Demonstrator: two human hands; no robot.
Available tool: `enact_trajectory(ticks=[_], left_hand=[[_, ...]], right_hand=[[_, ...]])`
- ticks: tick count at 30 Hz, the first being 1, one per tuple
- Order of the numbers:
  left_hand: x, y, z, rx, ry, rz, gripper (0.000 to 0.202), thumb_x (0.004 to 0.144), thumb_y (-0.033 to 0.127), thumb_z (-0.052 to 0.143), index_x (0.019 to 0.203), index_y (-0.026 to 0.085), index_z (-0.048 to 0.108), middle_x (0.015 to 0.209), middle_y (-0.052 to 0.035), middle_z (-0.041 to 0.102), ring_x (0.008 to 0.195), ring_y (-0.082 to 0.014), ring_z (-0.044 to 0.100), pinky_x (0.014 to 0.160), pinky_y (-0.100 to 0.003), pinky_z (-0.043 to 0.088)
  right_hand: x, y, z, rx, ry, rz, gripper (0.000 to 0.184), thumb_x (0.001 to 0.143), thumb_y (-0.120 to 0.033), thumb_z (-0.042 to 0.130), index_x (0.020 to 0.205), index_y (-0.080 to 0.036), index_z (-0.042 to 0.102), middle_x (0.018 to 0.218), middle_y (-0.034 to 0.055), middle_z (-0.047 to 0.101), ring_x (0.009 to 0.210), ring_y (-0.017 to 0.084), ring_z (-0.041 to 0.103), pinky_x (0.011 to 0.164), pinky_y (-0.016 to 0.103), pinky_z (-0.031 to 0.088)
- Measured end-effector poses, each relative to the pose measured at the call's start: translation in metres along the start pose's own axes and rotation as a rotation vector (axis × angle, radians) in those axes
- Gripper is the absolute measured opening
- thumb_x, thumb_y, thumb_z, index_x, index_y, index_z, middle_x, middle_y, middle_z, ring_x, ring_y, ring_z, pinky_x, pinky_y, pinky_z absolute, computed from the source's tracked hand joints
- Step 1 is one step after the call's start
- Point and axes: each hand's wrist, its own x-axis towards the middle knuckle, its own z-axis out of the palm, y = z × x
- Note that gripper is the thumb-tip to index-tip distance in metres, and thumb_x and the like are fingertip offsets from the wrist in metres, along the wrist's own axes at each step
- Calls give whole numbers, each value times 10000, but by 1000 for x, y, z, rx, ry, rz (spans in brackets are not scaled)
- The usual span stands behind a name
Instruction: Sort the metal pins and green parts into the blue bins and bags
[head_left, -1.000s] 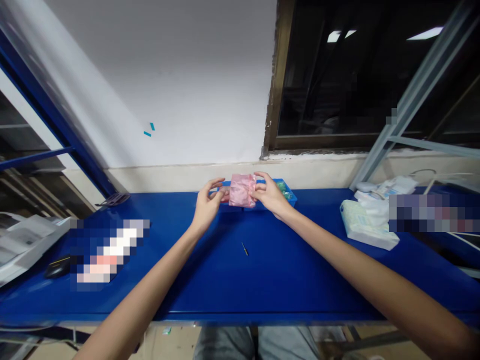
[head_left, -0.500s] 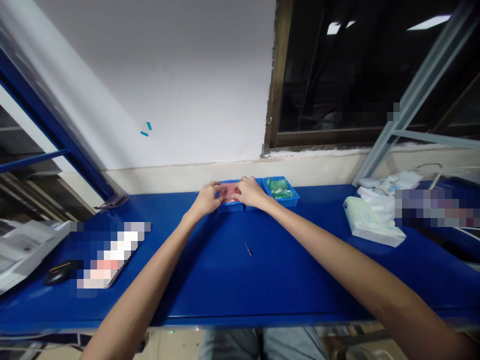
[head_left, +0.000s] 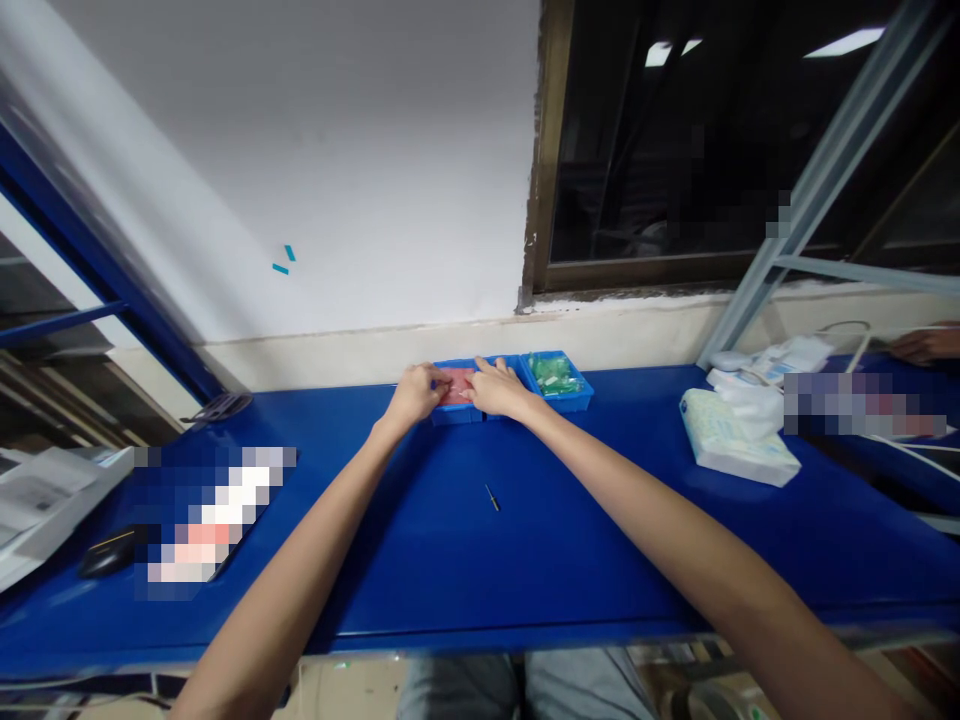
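Pink plastic, apparently a bag (head_left: 460, 383), lies in the left one of the small blue bins (head_left: 456, 415) at the back of the table. My left hand (head_left: 415, 393) is at that bin's left side, its thumb and fingers closed on the pink plastic. From the right, my right hand (head_left: 504, 390) reaches over the neighbouring bin, a finger stretched out and the thumb and other fingertips pressing the pink plastic. What lies under the right palm is hidden. A small screwdriver (head_left: 492, 498) rests on the table between my forearms.
A blue bin (head_left: 574, 400) to the right holds green packets (head_left: 553, 375). Farther right are a tissue pack (head_left: 739, 440), cables and another person's hand (head_left: 926, 345). A black computer mouse (head_left: 112, 552) and papers (head_left: 52, 505) lie left. A wall (head_left: 375, 200) stands behind.
My fingers have come down and closed in on the pink plastic. The view has shifted slightly, and another person's hand now shows at the right edge.
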Motion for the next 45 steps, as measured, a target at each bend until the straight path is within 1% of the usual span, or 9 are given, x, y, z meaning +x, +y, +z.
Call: enact_trajectory(ticks=[7, 10, 13, 17, 21, 24, 29, 38, 45], left_hand=[[-4, 8, 2, 29, 35, -28, 216, 790, 150, 590, 893, 188, 776, 904, -90, 749, 859, -260, 670, 920, -390, 488], [-8, 12, -1, 29, 66, -34, 250, 822, 161, 562, 969, 173, 764, 949, -105, 739, 886, -257, 658, 926, -385, 478], [-11, 22, -10, 14, 131, -54, 264, 840, 183, 552, 1019, 155, 744, 964, -107, 719, 848, -241, 640, 867, -364, 488], [-20, 53, -23, -58, 229, -39, 228, 872, 171, 527, 978, 167, 728, 855, -56, 682, 725, -181, 598, 764, -304, 470], [-39, 86, -21, -100, 203, 19, 201, 901, 172, 521, 973, 169, 708, 834, -37, 677, 684, -155, 586, 692, -274, 440], [-51, 99, -10, -139, 81, 30, 181, 904, 175, 533, 970, 176, 701, 772, -13, 675, 638, -141, 576, 648, -255, 423], [-60, 107, 12, -128, -75, 28, 182, 920, 193, 537, 1021, 185, 688, 725, 7, 659, 616, -131, 569, 598, -230, 383], [-66, 104, 37, -275, -92, 23, 188, 932, 190, 519, 1034, 179, 676, 718, 16, 664, 621, -128, 583, 602, -217, 391], [-64, 102, 28, -216, -1, 98, 239, 947, 130, 466, 1032, 187, 681, 935, -23, 723, 760, -150, 638, 718, -253, 452]], right_hand=[[-1, -3, 3, 6, 48, -11, 424, 975, -304, 475, 1352, -143, 581, 1589, 205, 290, 1418, 468, 292, 1081, 619, 306], [-17, -3, 2, 34, 287, -95, 491, 990, -218, 387, 1461, -84, 436, 1515, 236, 374, 1378, 377, 361, 1098, 532, 335], [-48, 0, 1, 80, 456, -303, 431, 985, -163, 357, 1378, -109, 524, 1316, 189, 551, 1239, 301, 478, 1066, 469, 390], [-101, 8, 7, 121, 229, -594, 397, 951, -104, 412, 1269, -198, 629, 1119, 116, 637, 1035, 241, 582, 917, 383, 487], [-136, 14, 20, -15, 92, -700, 467, 838, 10, 512, 1191, -251, 671, 1184, 90, 639, 1061, 243, 577, 872, 354, 492], [-145, 16, 26, -142, 77, -708, 479, 813, 26, 552, 1202, -236, 652, 1263, 91, 620, 1128, 253, 562, 902, 355, 488], [-147, 17, 26, -238, 59, -716, 275, 900, -48, 540, 1106, -186, 659, 1176, 86, 653, 1060, 237, 589, 809, 337, 507], [-152, 7, 17, -273, 10, -591, 215, 934, -33, 457, 1030, -161, 601, 1077, 102, 633, 998, 220, 587, 630, 284, 446], [-147, 26, 16, -193, 21, -469, 280, 850, 32, 505, 1027, -173, 580, 1032, 78, 642, 988, 207, 590, 748, 286, 445]])
